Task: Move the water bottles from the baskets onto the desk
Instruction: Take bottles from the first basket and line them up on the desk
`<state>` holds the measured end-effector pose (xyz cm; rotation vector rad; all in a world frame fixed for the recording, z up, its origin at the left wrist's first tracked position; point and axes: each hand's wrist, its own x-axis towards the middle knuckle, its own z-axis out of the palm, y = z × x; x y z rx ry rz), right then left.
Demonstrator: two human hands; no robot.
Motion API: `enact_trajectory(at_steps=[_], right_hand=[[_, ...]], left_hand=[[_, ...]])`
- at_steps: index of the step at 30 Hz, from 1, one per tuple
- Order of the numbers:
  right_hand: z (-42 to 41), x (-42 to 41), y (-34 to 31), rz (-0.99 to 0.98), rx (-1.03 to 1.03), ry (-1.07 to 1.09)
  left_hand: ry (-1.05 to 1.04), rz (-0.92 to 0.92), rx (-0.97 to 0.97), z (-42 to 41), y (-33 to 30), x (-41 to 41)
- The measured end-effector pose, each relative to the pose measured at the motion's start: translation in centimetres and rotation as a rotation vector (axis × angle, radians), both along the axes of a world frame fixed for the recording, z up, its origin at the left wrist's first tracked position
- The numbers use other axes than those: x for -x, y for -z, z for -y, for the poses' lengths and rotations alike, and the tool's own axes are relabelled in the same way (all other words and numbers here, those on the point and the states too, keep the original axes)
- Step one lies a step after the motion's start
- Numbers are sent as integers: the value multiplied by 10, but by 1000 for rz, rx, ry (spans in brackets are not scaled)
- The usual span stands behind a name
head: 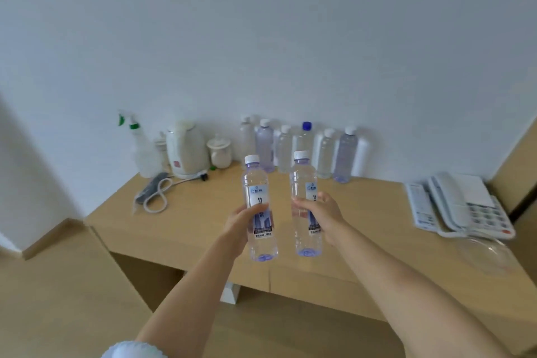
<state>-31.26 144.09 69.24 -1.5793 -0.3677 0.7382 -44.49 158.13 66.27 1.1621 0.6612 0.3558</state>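
My left hand [236, 228] grips a clear water bottle [259, 189] with a white cap and a blue label, held upright above the wooden desk [186, 227]. My right hand [322, 213] grips a second bottle [304, 180] of the same kind, also upright, a short gap to the right of the first. Both bottles hang over the desk's front middle. Several more water bottles [302, 148] stand in a row against the back wall, one with a blue cap. No basket is in view.
At the desk's back left stand a spray bottle [139, 151], a white kettle [186, 150] with its cord [158, 192], and a lidded jar [220, 150]. A white telephone [462, 206] and a clear plastic bowl [488, 253] lie at the right.
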Motion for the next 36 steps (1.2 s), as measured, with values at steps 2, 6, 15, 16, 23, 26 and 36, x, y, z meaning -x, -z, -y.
enact_trajectory(at_steps=[2, 6, 15, 16, 23, 26, 36], right_hand=[[33, -35, -3, 26, 4, 48], [86, -100, 2, 51, 33, 148], [156, -174, 5, 15, 11, 247], [157, -178, 7, 15, 18, 256], [154, -219, 23, 81, 76, 290], [144, -241, 23, 114, 86, 309], [97, -321, 35, 276, 283, 318]], left_hand=[[25, 14, 1, 26, -4, -39], [65, 11, -32, 73, -8, -109], [94, -124, -169, 146, -8, -209], [95, -132, -177, 148, -8, -217], [126, -176, -233, 145, -5, -271], [100, -175, -269, 134, -3, -298], [24, -359, -603, 89, 23, -375]])
